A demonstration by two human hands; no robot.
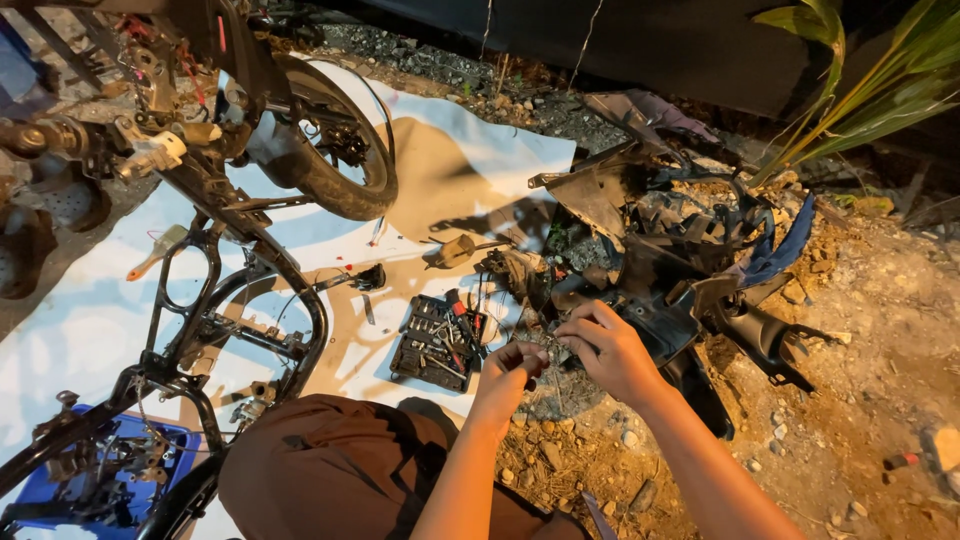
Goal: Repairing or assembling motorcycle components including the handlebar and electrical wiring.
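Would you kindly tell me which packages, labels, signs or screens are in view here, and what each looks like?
No labels, signs or screens show.
Tool case: on the white sheet left of both hands, open, rectangular, black, holding small tools.
Blue tray: bottom left, rectangular, holding metal parts.

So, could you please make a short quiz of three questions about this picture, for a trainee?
1. True or false: both hands are together over one small item, beside the pile of dark plastic panels.
2. Multiple choice: the open tool case lies on
A. bare soil
B. the white sheet
C. the blue tray
3. Fill in: the stripped bike frame stands to the ______ of the person's hands in the picture.

Key
1. True; what the left hand and right hand hold is too small to name.
2. B
3. left
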